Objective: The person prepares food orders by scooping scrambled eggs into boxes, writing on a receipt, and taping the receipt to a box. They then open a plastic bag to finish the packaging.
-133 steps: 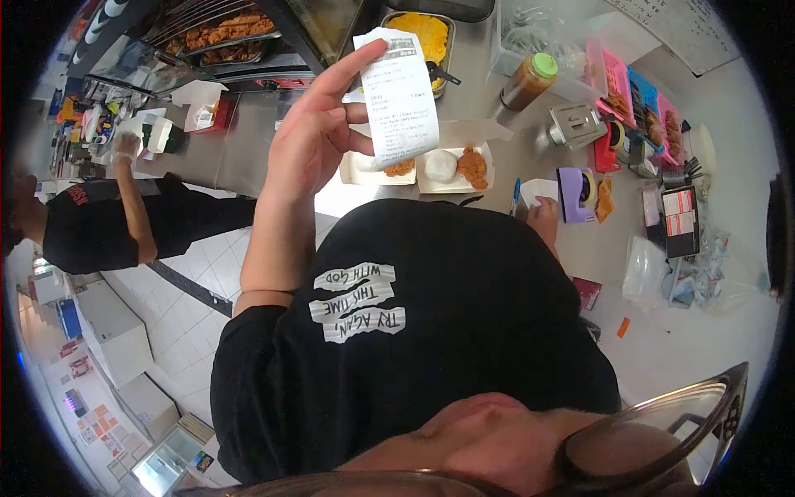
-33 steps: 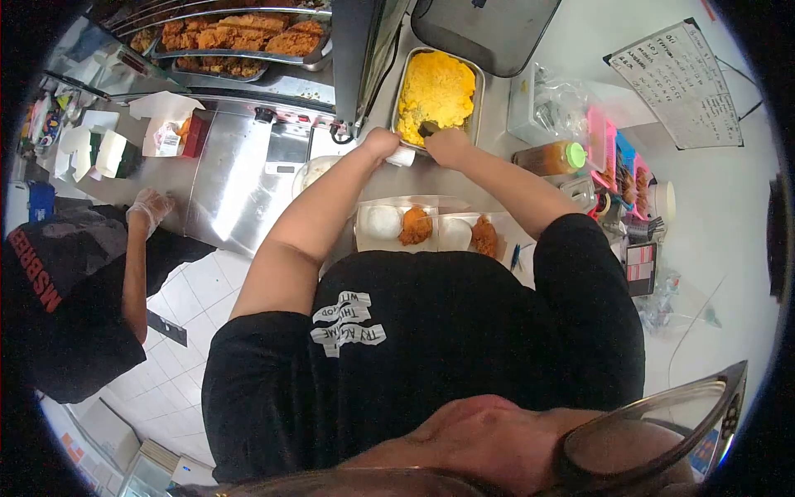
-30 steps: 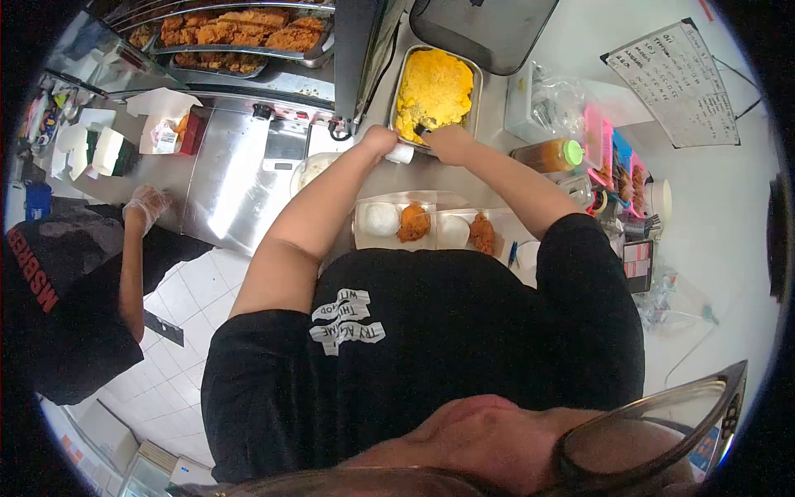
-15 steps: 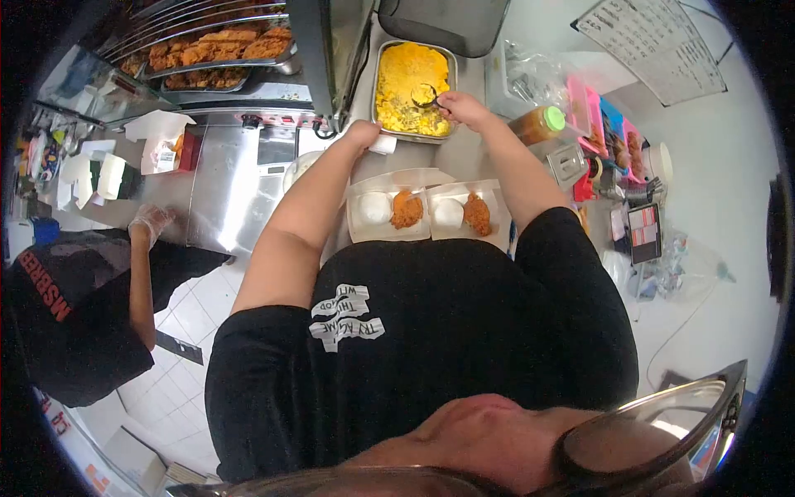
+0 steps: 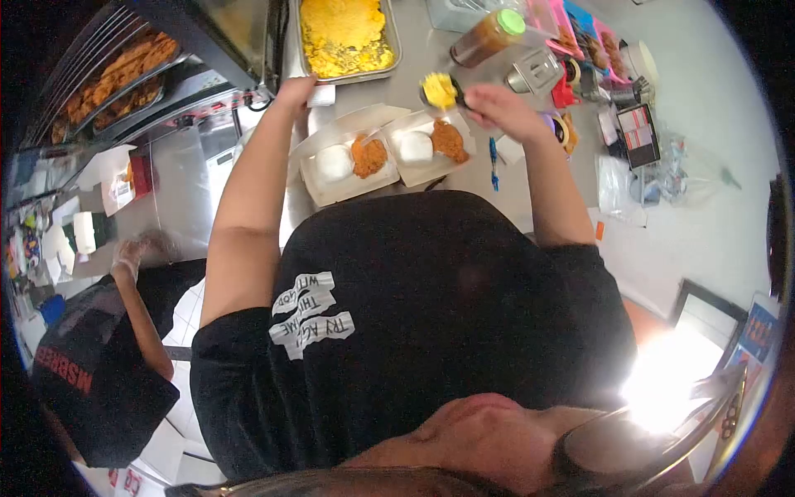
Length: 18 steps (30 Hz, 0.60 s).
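My right hand (image 5: 501, 109) grips a dark spoon (image 5: 457, 93) heaped with yellow food that looks like scrambled egg (image 5: 439, 89). The spoon is above the counter, just behind the right-hand box. My left hand (image 5: 298, 89) is closed at the near left corner of a metal pan (image 5: 354, 76) of the same yellow food; a folded white piece (image 5: 321, 95) shows beside its fingers, and what they grip is hidden. Two open paper boxes (image 5: 348, 189) (image 5: 439, 171) stand between my arms. Each contains a white rice mound (image 5: 334, 163) (image 5: 416, 147) and fried chicken (image 5: 369, 156) (image 5: 449, 142).
A bottle with a green lid (image 5: 489, 37) stands right of the pan. A blue pen (image 5: 494, 164) lies right of the boxes. Trays of fried chicken (image 5: 124, 74) fill the cabinet at left. A co-worker's gloved hand (image 5: 128, 255) is at the left counter.
My right hand has lifted the spoon out of the pan with yellow food and brought it toward the boxes. My left hand stays at the pan's corner. The whole view has shifted.
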### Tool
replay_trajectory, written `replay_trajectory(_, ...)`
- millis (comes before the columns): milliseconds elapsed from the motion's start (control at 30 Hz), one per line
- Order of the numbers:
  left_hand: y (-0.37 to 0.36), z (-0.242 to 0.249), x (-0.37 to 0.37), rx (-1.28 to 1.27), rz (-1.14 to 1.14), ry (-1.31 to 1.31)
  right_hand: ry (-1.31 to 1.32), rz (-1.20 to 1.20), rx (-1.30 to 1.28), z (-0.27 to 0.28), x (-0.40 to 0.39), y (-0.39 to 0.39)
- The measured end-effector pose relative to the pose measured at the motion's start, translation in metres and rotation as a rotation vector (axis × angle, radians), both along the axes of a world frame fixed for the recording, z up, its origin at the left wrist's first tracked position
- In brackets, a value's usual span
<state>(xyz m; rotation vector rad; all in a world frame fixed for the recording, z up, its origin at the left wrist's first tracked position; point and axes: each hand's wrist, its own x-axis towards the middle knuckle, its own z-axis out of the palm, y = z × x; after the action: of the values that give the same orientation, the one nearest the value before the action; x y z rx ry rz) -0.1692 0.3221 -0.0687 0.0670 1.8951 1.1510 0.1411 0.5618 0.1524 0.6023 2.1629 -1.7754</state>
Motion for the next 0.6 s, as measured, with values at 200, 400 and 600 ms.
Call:
replay_trajectory(200,0.002,0.0,0.0,0.016,0.059,-0.024,-0.187,-0.105,0.116,-0.068,0.095,-0.002)
replay_trajectory(400,-0.001,-0.005,-0.002,0.054,0.054,-0.074,0.246,-0.023,1.241,-0.157,0.076,-0.058)
replay_trajectory(600,0.002,0.003,0.006,0.029,0.098,-0.034,0.387,-0.187,1.146,-0.162,0.087,-0.064)
